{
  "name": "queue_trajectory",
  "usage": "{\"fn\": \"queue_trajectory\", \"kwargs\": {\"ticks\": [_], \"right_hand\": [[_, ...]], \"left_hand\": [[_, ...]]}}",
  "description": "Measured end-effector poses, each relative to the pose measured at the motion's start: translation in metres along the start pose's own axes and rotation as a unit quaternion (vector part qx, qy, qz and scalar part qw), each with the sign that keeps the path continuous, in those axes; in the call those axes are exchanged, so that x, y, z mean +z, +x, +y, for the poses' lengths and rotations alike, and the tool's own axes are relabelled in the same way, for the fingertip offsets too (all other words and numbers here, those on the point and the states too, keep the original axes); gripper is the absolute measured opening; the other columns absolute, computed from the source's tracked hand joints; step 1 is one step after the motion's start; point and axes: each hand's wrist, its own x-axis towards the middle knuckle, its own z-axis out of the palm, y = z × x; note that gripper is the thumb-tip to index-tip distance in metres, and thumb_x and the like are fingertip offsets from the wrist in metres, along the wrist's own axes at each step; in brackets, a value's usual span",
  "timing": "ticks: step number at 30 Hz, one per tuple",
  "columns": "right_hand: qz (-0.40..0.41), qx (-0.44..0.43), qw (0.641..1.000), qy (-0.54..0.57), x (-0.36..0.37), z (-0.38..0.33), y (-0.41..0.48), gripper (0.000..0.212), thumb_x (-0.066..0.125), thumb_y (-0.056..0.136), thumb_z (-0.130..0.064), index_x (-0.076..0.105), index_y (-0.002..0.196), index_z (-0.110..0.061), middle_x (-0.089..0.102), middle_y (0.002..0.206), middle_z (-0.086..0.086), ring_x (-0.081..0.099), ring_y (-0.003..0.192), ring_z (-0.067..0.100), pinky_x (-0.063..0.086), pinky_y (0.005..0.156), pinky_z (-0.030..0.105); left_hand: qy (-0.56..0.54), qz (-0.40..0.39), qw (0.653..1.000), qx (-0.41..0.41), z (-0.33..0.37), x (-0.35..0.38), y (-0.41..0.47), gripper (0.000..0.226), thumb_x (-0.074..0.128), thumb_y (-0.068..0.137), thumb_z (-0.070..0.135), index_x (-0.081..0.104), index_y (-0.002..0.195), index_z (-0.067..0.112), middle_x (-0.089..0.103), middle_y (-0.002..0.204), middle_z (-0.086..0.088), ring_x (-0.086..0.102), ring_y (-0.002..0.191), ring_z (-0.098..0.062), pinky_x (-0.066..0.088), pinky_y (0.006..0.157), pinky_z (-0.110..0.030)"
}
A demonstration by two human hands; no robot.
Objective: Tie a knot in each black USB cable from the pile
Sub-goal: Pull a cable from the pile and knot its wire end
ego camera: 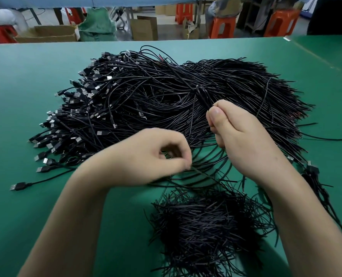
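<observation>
Sprawling across the green tabletop is a large pile of black USB cables, plugs fanned leftward. A smaller heap of black strands lies nearer. Above the pile, the right hand pinches a looped cable; the left hand pinches a cable strand lower down.

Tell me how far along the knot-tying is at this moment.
Done: perhaps the few cables lying apart beside the right forearm, though no knots can be seen on them. In hand: one cable, looped above the right hand that pinches it; the left hand pinches a stretch lower down, likely the same cable. Left: the big pile, nearly everything.
</observation>
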Motion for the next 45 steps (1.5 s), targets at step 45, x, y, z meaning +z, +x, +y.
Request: {"fn": "queue_trajectory", "kwargs": {"ticks": [45], "right_hand": [[-0.188,0.039,0.930,0.313,0.005,-0.014,-0.007,0.031,0.035,0.111,-0.025,0.048,0.087,-0.011,0.033,0.068,-0.003,0.024,0.052,0.012,0.018,0.046,0.022]], "left_hand": [[-0.523,0.145,0.830,0.127,-0.023,0.019,0.031,0.036,0.088,0.073,0.024,0.077,0.108,0.018,0.078,0.100,0.001,0.072,0.093,-0.008,0.055,0.091,-0.022]]}}
